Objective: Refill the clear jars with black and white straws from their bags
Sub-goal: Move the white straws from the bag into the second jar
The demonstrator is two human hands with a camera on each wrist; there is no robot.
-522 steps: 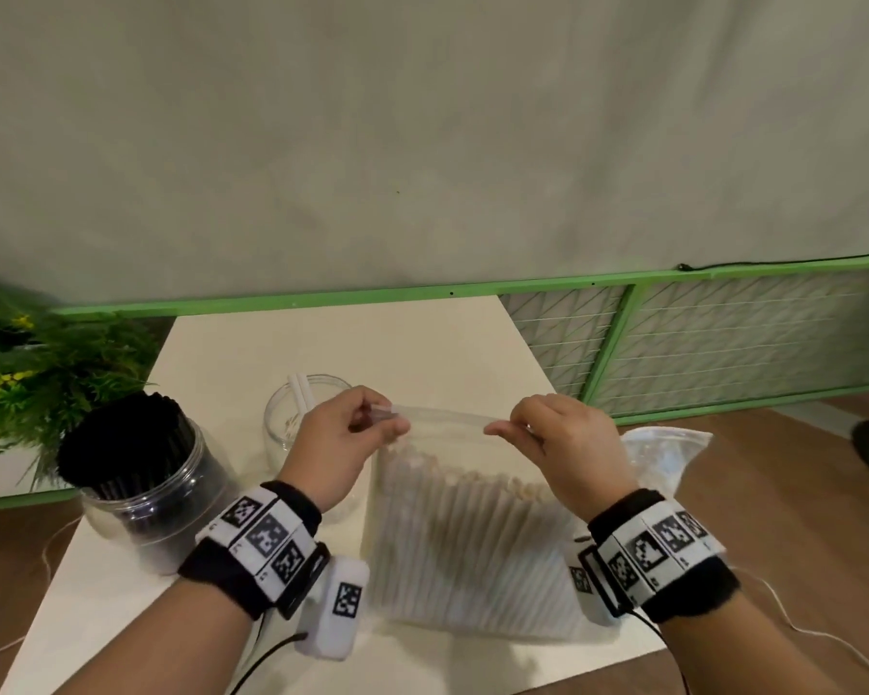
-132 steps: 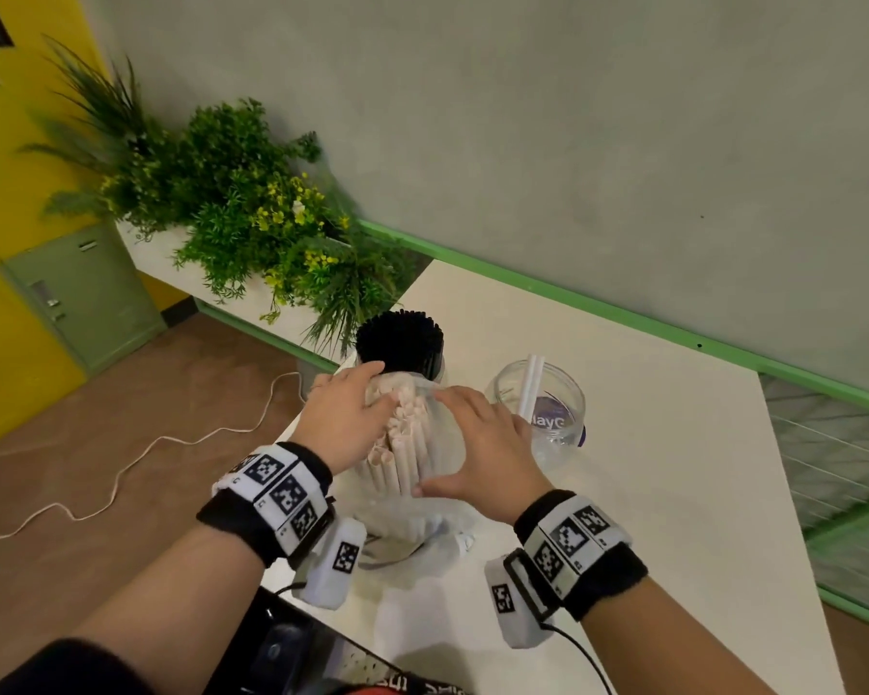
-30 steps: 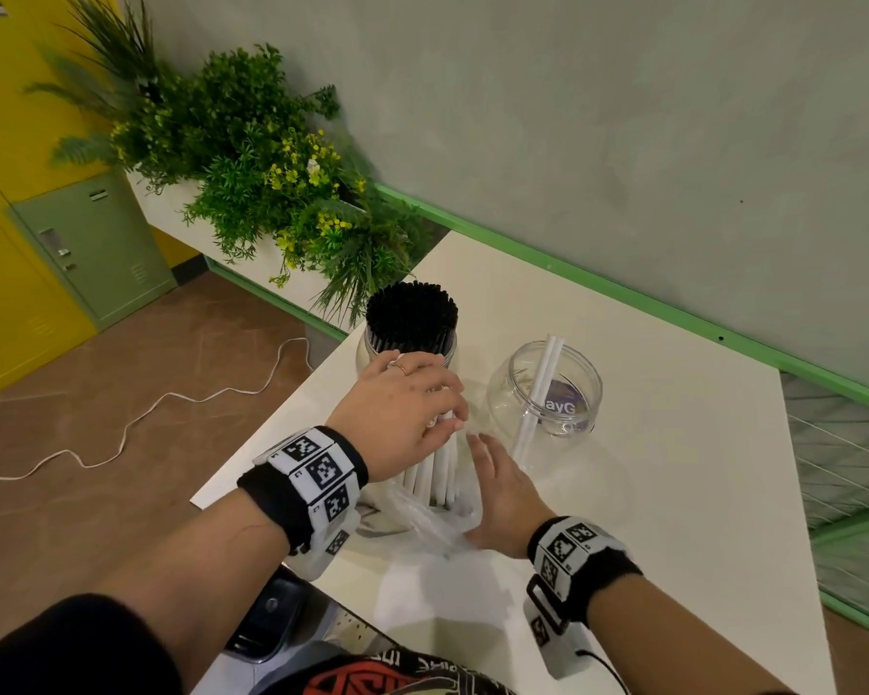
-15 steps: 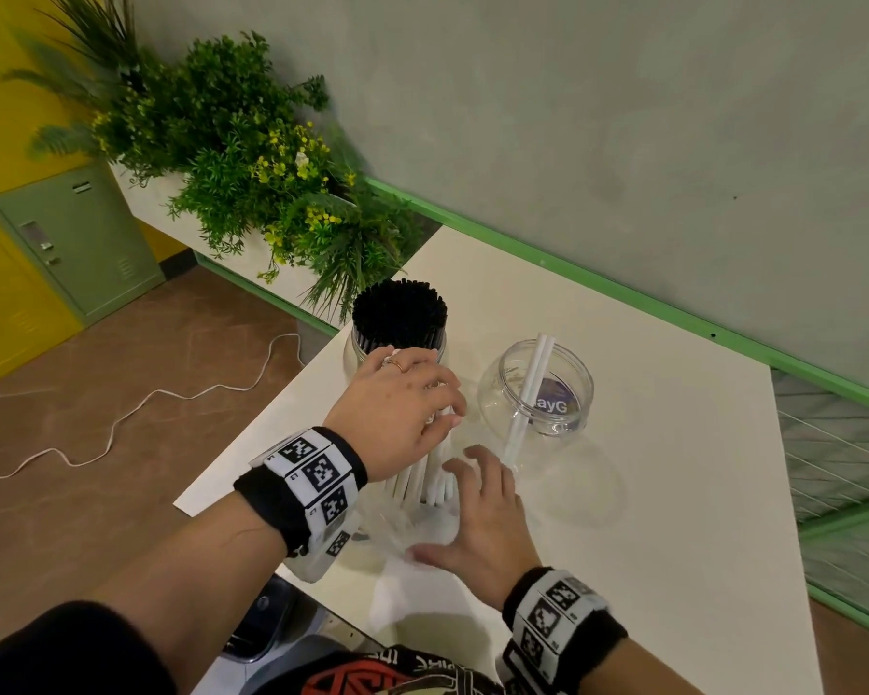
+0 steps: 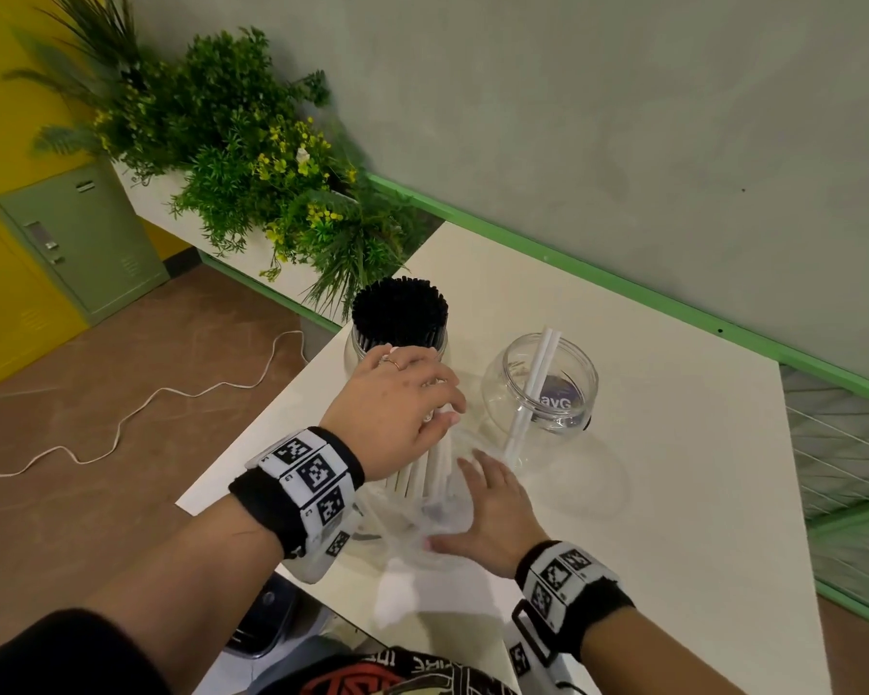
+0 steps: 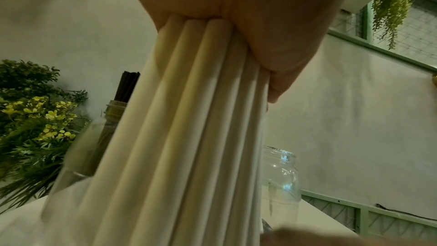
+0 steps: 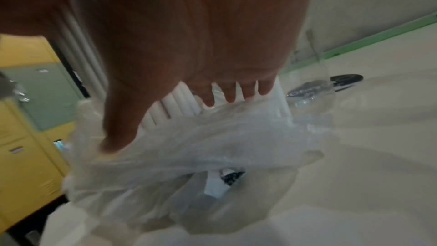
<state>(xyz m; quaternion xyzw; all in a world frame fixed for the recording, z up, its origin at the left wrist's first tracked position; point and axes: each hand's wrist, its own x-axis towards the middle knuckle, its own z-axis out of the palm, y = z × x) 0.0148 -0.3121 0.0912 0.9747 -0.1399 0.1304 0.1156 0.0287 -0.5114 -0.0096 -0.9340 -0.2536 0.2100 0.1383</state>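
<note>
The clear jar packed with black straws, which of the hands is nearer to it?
Left. The left hand grips the white straws right in front of that jar; the right hand presses the plastic bag down, farther away.

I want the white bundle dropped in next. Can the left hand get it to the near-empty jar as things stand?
Probably yes: the left hand grips the white straws, and the near-empty jar beside it stands open, holding only two straws.

A: What's worn on the arms?
B: Black wristbands point(image 5: 257, 499), each with white blocks of black square-code markers. White camera pod point(image 5: 322, 554) under each wrist. Ring point(image 5: 395, 364) on left hand point(image 5: 397, 398). Black sleeve point(image 5: 71, 654), black printed shirt.
</note>
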